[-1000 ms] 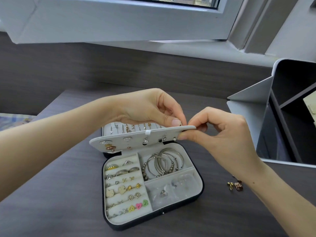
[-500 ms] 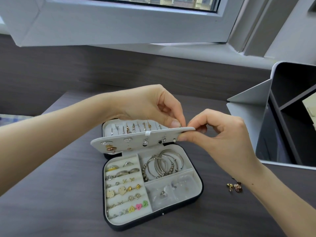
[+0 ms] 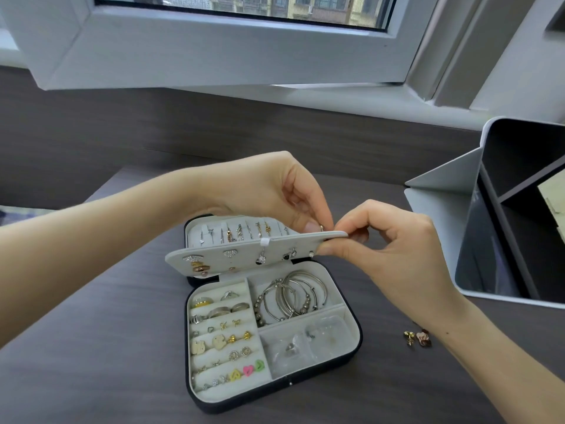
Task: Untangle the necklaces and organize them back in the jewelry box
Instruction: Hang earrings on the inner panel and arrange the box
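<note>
Both the left hand (image 3: 275,191) and right hand (image 3: 397,249) pinch one flap (image 3: 244,255) corner: right grips its edge, left a tiny metal piece (image 3: 321,228) atop it. Box (image 3: 356,328) lies open beneath them, necklaces (image 3: 238,235) behind the flap. Judged: fastening a piece; next needs fine alignment.

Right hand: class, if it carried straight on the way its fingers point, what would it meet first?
Probably the left hand, fingertips first: the right hand, pinching the grey earring panel, points left at them; depth is unclear.
</note>
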Demonstrator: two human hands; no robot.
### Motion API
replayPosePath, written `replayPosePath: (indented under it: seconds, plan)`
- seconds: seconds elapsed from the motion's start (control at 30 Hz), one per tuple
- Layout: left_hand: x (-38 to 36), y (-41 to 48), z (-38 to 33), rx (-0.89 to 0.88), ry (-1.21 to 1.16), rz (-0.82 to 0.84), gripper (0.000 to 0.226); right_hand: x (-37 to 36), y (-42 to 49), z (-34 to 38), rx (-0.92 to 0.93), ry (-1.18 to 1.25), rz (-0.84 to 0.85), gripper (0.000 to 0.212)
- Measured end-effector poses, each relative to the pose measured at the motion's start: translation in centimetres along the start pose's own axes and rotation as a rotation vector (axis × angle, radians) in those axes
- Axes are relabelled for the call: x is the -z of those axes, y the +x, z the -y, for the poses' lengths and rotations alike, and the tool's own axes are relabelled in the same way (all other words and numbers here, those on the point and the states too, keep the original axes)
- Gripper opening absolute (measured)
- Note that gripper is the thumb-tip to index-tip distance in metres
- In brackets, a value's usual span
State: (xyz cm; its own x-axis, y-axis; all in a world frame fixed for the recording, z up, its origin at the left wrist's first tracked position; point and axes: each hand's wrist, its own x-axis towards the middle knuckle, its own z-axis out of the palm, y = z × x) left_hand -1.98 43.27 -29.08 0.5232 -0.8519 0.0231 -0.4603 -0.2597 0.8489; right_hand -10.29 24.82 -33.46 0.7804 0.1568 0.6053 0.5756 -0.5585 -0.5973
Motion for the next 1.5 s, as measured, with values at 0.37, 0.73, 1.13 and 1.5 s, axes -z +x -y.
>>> replayPosePath:
  seconds: [0.37,0.73,1.13,1.5]
  plan:
    - [-0.4,-0.4,0.2,0.043,-0.14,-0.007,0.01,0.1,0.0,0.2,-0.002,-0.011,-0.001,0.021]
    - [-0.9,-0.5,0.2,0.026,-0.14,-0.064,0.015,0.1,0.0,0.3,0.004,-0.024,0.0,0.024]
    - [-0.2,-0.1,-0.6,-0.038,-0.067,-0.012,0.021,0.0,0.0,0.4,0.009,-0.039,-0.013,0.019]
    - [-0.9,-0.1,-0.5,0.035,-0.139,-0.126,0.019,0.1,0.0,0.5,-0.001,-0.023,-0.007,0.019]
